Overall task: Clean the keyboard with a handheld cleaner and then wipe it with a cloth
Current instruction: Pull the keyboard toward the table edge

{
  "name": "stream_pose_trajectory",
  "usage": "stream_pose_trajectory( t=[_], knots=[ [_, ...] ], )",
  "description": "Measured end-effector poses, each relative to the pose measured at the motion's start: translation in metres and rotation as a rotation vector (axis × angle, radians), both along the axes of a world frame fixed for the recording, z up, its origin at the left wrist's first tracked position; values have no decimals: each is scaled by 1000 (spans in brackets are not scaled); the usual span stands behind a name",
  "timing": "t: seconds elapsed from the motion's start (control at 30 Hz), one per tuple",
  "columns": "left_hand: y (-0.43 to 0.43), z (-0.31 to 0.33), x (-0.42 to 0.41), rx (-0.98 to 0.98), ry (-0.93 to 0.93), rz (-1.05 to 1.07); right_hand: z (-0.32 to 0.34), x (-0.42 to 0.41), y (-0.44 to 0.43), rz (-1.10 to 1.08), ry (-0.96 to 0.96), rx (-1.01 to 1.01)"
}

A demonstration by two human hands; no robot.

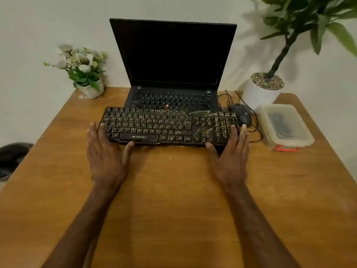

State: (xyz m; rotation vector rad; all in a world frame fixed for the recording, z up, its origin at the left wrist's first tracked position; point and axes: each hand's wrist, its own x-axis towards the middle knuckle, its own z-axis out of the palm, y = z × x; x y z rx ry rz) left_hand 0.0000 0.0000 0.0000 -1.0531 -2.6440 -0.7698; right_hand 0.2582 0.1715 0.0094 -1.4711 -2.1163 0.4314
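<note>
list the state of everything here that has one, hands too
Zebronics keyboard: lying flat, streaked with dirt, not yet cleaned
laptop: lid open, screen dark
mouse: wired, at the keyboard's right end
plastic container: lid on
left hand: fingers straight, holding nothing, at the keyboard's left end
right hand: fingers straight, holding nothing, at its right end
flower pot: upright
potted plant: upright

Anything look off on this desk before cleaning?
The external keyboard is smeared with pale streaks and specks, heaviest around the number pad at its right. Its far edge covers the laptop's front, so it seems to sit partly on it. The mouse cable lies in loose loops.
</note>
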Motion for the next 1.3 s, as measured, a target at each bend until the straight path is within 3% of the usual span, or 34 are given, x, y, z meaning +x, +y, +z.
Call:
stream_pose_trajectory(
  t=[0.13, 0.5, 0.7, 0.8, 0.93, 1.3],
  knots=[
    [3, 0, -6, 28, -214, 6, 2, -3, 2, 11, -4, -131],
    [4, -11, -16, 202, -204, -50, -12, 5, 5, 51, 168, -16],
    [-2, 6, -10, 326, -329, 54, -1, 13, 1, 23, 358, -108],
    [3, -1, -23, 266, -328, 92, -3, 14, 9, 0, 431, -142],
    [8, -7, -35, 231, -262, 70, -7, 9, 16, -25, 435, -148],
    [-49, -6, 1, 381, -380, -115, 3, 35, -21, -4, 583, -37]
  ],
)
